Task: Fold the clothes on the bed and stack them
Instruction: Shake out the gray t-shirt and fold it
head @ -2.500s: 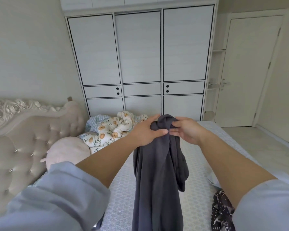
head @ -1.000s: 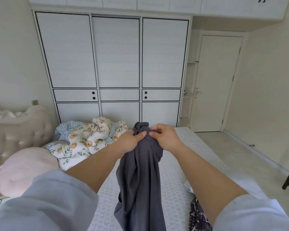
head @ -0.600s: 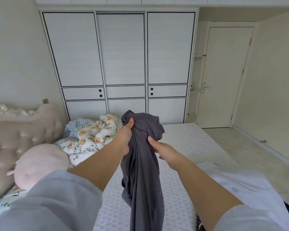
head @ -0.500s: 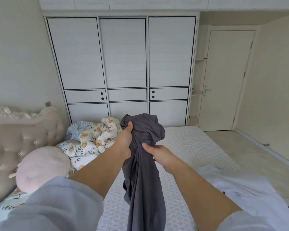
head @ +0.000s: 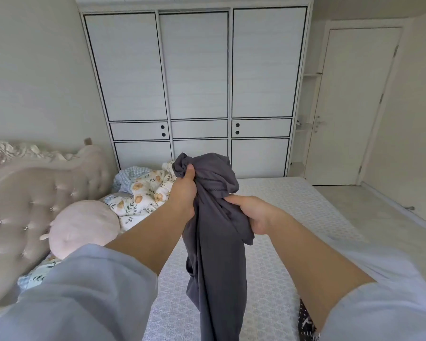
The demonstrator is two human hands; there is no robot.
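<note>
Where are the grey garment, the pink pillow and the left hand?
Grey garment (head: 217, 279), head view, on the hanging middle of the cloth.
Pink pillow (head: 84, 226), head view, on the middle of its round face.
Left hand (head: 183, 190), head view, on the back of the hand gripping the garment's top.

Garment (head: 217, 242) hanging above bed (head: 280, 212), pillow (head: 84, 227) left, wardrobe (head: 197, 89) behind

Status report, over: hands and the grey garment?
Left hand grips grey garment top. Right hand grips lower. Garment hangs bunched, unfolded, above bed. Nothing in the way.
</note>
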